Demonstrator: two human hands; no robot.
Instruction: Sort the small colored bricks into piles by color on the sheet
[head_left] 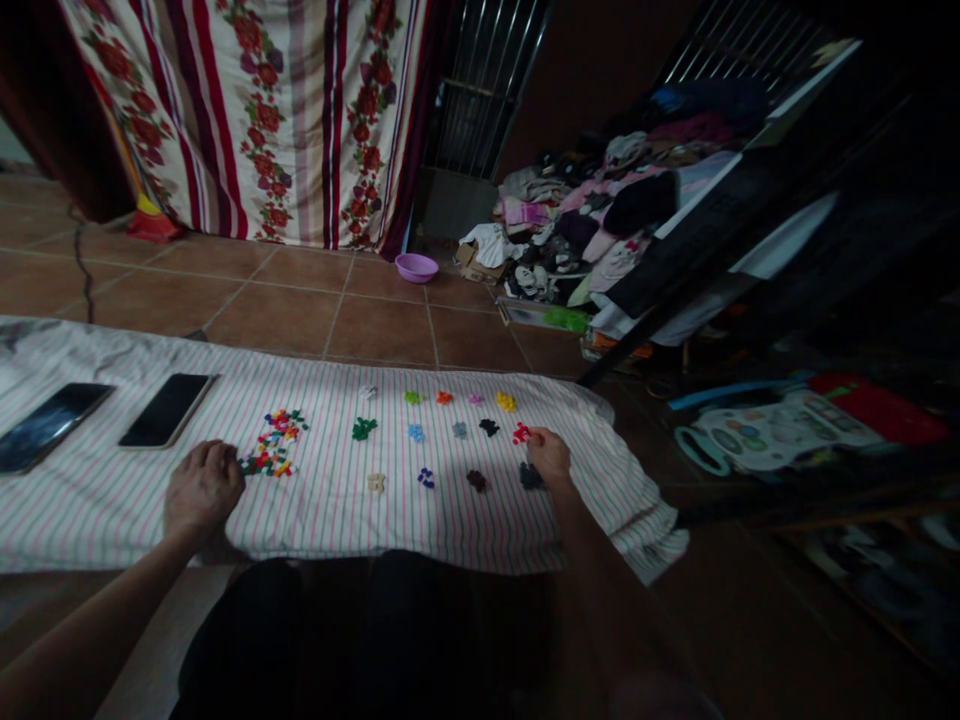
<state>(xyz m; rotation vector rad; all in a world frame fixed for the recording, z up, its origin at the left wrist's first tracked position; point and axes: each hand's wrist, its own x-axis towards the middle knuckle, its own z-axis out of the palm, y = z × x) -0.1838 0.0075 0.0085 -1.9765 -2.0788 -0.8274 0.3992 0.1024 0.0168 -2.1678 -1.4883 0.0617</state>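
Small pieces lie on a striped cloth. My left hand (204, 487) rests with curled fingers at the left edge of a mixed-colour pile (274, 442); what it holds, if anything, is hidden. My right hand (550, 455) reaches to the red pieces (520, 433), fingertips together beside them; whether a piece is between them is too small to tell. Single-colour groups stand in rows: dark green (364, 429), light blue (415, 432), grey (460, 430), black (489, 427), yellow (505, 401), orange (444, 397), brown (476, 480), beige (376, 482). A dark grey group (530, 475) lies just below my right hand.
Two phones, one (166, 411) nearer the pile and another (52, 425) farther left, lie on the striped cloth (322, 520). Beyond it, a purple bowl (416, 267) sits on the tiled floor near a floral curtain (300, 120). Clothes (592, 220) are heaped at the back right.
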